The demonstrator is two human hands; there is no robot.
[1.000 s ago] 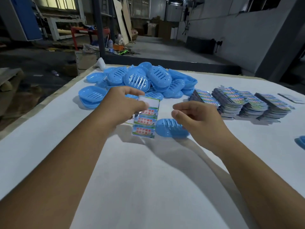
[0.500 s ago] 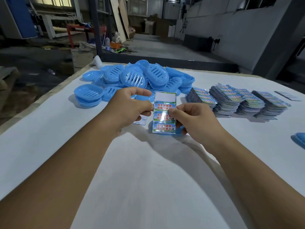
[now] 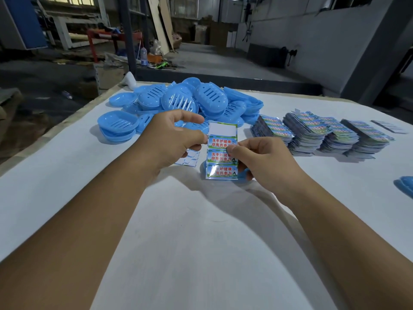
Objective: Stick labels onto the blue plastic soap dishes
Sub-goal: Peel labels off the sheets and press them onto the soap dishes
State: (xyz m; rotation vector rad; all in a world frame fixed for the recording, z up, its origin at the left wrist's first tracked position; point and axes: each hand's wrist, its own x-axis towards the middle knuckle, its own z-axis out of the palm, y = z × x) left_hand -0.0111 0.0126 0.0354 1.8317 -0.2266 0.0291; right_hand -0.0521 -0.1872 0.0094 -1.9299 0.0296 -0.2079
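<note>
Label sheet (image 3: 222, 151) hangs between both hands over the white table (image 3: 201, 253), and that is new: a second ago only the left hand (image 3: 174, 139) had it, off to the left, while the right hand (image 3: 259, 164) hovered empty above a lone soap dish. From the head camera, the one view on offer, the sheet has since been carried rightward until it covers that soap dish (image 3: 244, 173), of which only a blue sliver shows below the right hand. The left hand pinches the sheet's left edge beside the topmost remaining label; the right hand's thumb and fingers are closed on the right edge of the same row. The top cell is already bare white backing, three printed labels remaining below.

My reading is that a peel is about to start, though whether a corner has lifted yet I cannot tell from here.

Behind the hands lies the pile of blue dishes (image 3: 178, 101), unlabelled as far as I can see; to the right stand stacks of label sheets (image 3: 324, 133). A spent backing strip (image 3: 188, 157) lies flat under the left hand.
</note>
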